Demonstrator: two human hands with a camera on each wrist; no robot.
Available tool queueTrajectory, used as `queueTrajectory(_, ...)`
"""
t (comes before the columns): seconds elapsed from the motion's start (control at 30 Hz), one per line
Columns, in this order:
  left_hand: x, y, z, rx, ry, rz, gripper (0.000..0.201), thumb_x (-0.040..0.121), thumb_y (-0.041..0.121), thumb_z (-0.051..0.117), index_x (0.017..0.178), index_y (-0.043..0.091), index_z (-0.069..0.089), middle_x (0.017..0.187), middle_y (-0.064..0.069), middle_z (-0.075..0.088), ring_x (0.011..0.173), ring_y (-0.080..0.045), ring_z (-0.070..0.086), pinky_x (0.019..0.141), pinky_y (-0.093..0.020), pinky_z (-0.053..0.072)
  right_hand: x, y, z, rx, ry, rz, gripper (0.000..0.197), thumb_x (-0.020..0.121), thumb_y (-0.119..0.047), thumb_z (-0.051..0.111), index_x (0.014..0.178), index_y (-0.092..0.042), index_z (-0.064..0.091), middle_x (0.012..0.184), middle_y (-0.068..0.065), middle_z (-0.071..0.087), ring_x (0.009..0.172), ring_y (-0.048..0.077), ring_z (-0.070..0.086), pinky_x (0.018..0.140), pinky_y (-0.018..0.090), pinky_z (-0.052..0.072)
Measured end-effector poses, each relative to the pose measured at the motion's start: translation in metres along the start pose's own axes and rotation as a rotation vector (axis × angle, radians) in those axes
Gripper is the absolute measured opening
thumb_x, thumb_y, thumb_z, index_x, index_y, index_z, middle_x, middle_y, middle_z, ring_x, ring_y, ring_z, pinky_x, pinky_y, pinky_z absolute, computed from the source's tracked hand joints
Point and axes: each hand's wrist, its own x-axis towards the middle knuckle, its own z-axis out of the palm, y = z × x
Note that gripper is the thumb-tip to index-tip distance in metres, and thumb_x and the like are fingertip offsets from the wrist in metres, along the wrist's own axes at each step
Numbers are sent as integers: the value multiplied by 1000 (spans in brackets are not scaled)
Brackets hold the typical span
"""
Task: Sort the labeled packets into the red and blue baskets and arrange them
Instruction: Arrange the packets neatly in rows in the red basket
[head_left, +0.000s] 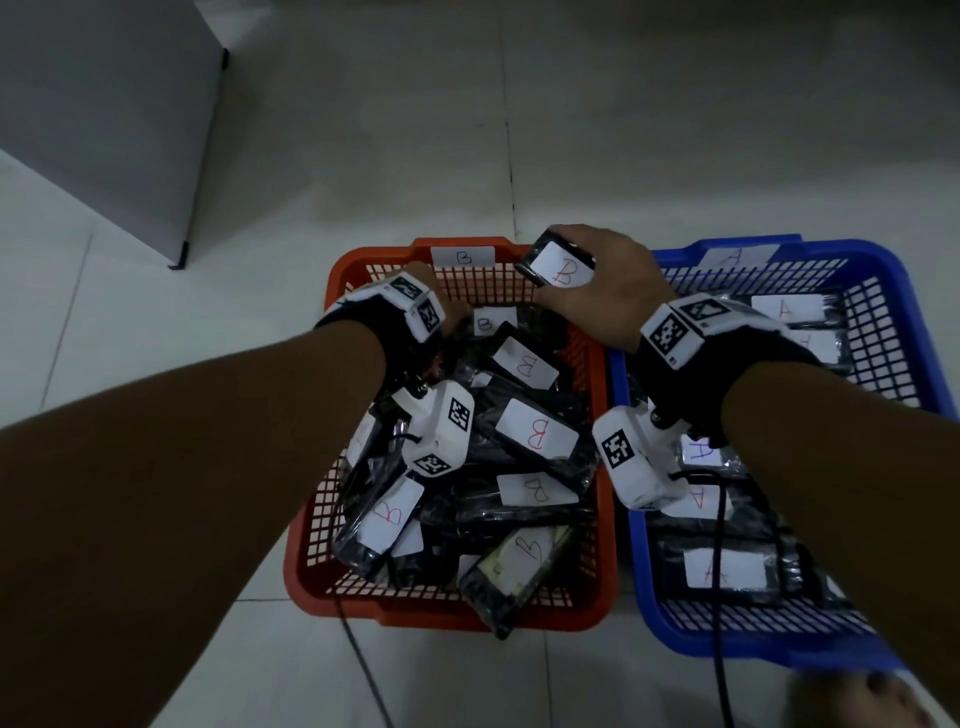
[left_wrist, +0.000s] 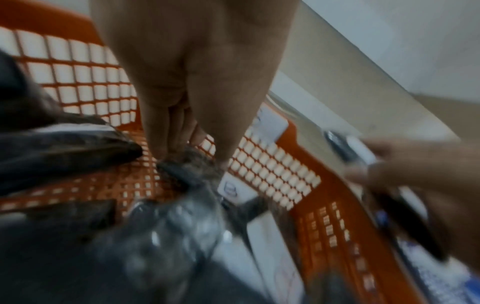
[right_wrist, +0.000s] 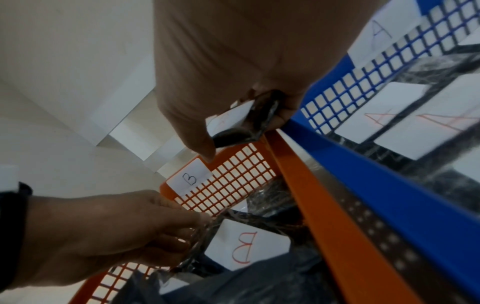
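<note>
Head view: my right grip holds B packet above far rim of red basket; blue basket just right of it, holding A packets.
Left wrist view: my left grip pinches packet corner inside red basket.
Right wrist view: right grip clasped round B packet over red basket's far rim.

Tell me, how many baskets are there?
2. The red basket sits on the left, full of packets marked B. The blue basket sits right beside it, holding packets marked A. No other basket shows.
</note>
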Motion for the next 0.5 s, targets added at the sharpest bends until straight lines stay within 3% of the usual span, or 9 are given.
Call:
queueTrajectory(0.07, -3, -10, -6, -65, 33, -94, 34, 89, 39, 58, 108, 11, 66, 101, -9, 68, 79, -22, 59, 66, -31, 52, 2, -5, 0, -30, -17, -16, 44, 81, -30, 72, 122, -21, 58, 110, 2, 57, 101, 17, 56, 75, 21, 43)
queueTrajectory(0.13, -9, -19, -17, -119, 129, -99, 27, 90, 31, 54, 96, 10, 68, 95, -10, 71, 79, -26, 66, 72, -36, 57, 5, -13, 4, -32, -28, -22, 58, 83, -31, 71, 136, -19, 51, 118, 5, 54, 110, 18, 53, 85, 22, 41)
queueTrajectory(0.23, -26, -35, -32, -171, 469, -80, 17, 88, 25, 53, 88, 13, 65, 89, -10, 67, 80, -31, 64, 68, -33, 52, 11, -28, 15, -18, -76, -37, 64, 85, -36, 68, 143, -21, 45, 126, 5, 52, 116, 18, 51, 93, 25, 40)
queueTrajectory(0.3, -34, -49, -32, -202, 611, -65, 16, 86, 27, 56, 95, 15, 59, 97, -11, 62, 87, -30, 60, 70, -32, 47, 14, -39, 25, -72, -136, -83, 59, 85, -37, 67, 140, -24, 48, 126, 2, 53, 113, 16, 52, 90, 25, 40)
queueTrajectory(0.33, -35, -58, -27, -210, 599, -94, 25, 85, 30, 58, 104, 14, 56, 103, -12, 59, 93, -30, 58, 74, -33, 45, 16, -44, 30, -101, -173, -112, 55, 85, -34, 67, 137, -25, 51, 123, 0, 55, 108, 15, 54, 85, 23, 40)
queueTrajectory(0.4, -37, -72, -18, -238, 431, -220, 45, 85, 40, 60, 119, 12, 49, 112, -12, 58, 101, -32, 57, 81, -36, 46, 22, -49, 39, -163, -250, -159, 56, 84, -26, 67, 137, -24, 48, 124, 2, 58, 104, 20, 58, 79, 24, 44)
queueTrajectory(0.5, -38, -81, -2, -306, 183, -320, 44, 88, 40, 57, 118, 8, 52, 107, -9, 64, 96, -32, 63, 76, -36, 50, 34, -47, 43, -390, -358, -151, 62, 84, -28, 66, 140, -27, 39, 120, 7, 60, 94, 26, 61, 77, 32, 53)
